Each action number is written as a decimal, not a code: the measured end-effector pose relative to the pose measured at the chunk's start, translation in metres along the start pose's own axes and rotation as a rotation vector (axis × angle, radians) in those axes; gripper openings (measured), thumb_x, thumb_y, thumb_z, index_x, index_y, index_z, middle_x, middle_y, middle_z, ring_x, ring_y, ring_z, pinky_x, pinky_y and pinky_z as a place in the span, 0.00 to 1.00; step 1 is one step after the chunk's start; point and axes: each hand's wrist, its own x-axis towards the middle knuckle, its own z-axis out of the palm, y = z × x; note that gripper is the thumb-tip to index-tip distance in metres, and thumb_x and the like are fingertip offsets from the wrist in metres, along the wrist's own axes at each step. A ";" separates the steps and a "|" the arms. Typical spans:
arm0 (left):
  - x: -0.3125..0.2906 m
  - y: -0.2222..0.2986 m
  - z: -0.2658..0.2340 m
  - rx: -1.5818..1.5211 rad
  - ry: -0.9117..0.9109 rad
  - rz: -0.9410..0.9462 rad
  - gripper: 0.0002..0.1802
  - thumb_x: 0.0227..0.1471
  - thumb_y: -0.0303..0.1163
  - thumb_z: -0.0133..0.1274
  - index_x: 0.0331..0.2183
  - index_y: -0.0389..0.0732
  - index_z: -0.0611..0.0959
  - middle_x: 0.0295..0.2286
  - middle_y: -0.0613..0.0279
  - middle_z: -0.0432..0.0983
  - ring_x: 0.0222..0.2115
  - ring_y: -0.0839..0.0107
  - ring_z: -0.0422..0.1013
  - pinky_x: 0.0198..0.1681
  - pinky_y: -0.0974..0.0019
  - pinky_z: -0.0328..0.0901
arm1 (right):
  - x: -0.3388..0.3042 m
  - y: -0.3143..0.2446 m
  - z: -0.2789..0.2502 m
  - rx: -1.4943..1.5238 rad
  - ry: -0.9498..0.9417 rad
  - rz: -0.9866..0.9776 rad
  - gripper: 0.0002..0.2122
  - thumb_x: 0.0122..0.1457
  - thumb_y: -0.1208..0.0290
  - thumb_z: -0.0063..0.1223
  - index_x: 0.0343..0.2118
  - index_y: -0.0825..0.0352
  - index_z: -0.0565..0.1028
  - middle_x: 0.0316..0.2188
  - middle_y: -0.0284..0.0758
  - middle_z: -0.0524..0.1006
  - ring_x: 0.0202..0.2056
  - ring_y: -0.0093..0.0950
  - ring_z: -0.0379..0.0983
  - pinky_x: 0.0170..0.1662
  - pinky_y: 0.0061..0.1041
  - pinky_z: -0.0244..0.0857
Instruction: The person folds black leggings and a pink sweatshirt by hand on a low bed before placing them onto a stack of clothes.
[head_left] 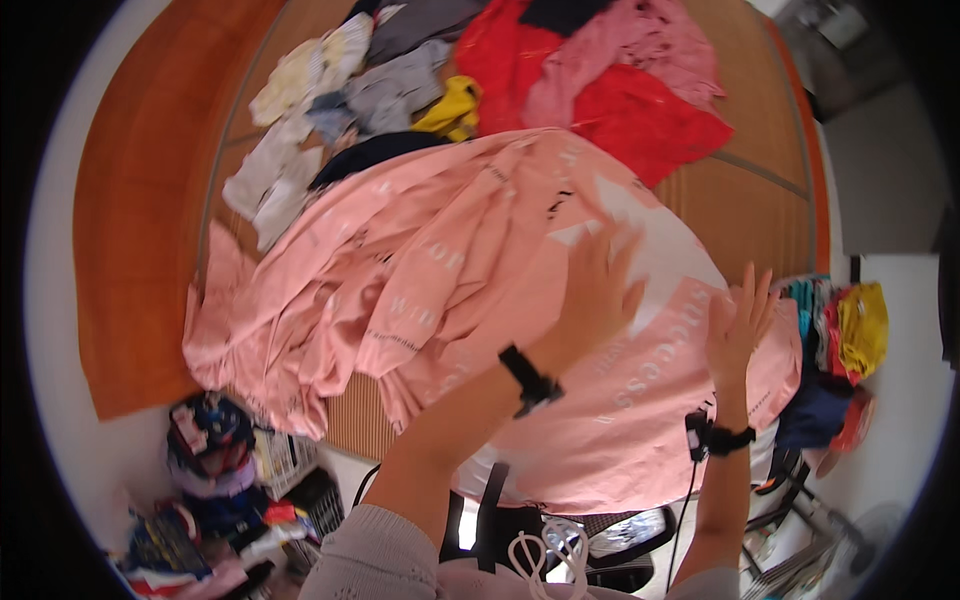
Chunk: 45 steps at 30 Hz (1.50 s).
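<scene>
Both hands lie flat with fingers spread, gripping nothing, on a large pink printed garment (440, 270) draped over a woven mat-covered bed (745, 215). The left hand (598, 290) presses its middle beside a white patch; the right hand (738, 325) rests just right of it, near the garment's edge. Each wrist wears a black band. Right of the right hand sits a stack of folded clothes (845, 350). Beyond the left hand lies a red and pink clothes heap (610, 75), with pale and grey garments (330, 110) further left.
</scene>
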 end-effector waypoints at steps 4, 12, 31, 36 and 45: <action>-0.200 0.012 -0.118 -0.116 -0.434 -0.263 0.24 0.45 0.30 0.50 0.47 0.39 0.69 0.45 0.49 0.65 0.46 0.51 0.62 0.48 0.52 0.58 | -0.061 -0.006 0.028 -0.127 -0.084 -0.032 0.28 0.56 0.59 0.44 0.59 0.59 0.54 0.61 0.43 0.47 0.61 0.49 0.36 0.56 0.56 0.31; -0.485 0.013 -0.423 0.584 -0.178 -1.798 0.25 0.43 0.34 0.52 0.45 0.42 0.67 0.33 0.47 0.73 0.35 0.53 0.70 0.37 0.57 0.65 | -0.103 -0.157 0.025 0.181 -0.177 -0.357 0.24 0.56 0.61 0.46 0.55 0.59 0.61 0.60 0.40 0.51 0.62 0.48 0.37 0.56 0.59 0.30; -0.493 -0.252 -0.479 0.155 0.375 -1.536 0.39 0.32 0.34 0.61 0.48 0.39 0.63 0.41 0.37 0.62 0.39 0.44 0.64 0.40 0.54 0.63 | -0.331 -0.484 -0.010 0.461 -0.666 -0.407 0.13 0.45 0.75 0.56 0.37 0.68 0.72 0.38 0.41 0.72 0.44 0.41 0.65 0.49 0.35 0.57; -0.392 -0.237 -0.623 -0.037 0.178 -1.022 0.16 0.38 0.25 0.50 0.34 0.33 0.75 0.28 0.45 0.72 0.32 0.47 0.68 0.35 0.54 0.63 | -0.353 -0.638 0.000 0.560 -0.798 -0.527 0.35 0.42 0.73 0.60 0.54 0.71 0.55 0.53 0.48 0.58 0.55 0.45 0.54 0.55 0.37 0.52; -0.292 -0.098 -0.721 -0.324 0.456 -0.407 0.19 0.44 0.30 0.52 0.41 0.37 0.71 0.38 0.52 0.66 0.41 0.57 0.63 0.45 0.54 0.57 | -0.262 -0.698 0.002 0.813 -0.751 0.024 0.17 0.53 0.70 0.49 0.44 0.71 0.65 0.41 0.35 0.68 0.40 0.25 0.64 0.43 0.25 0.59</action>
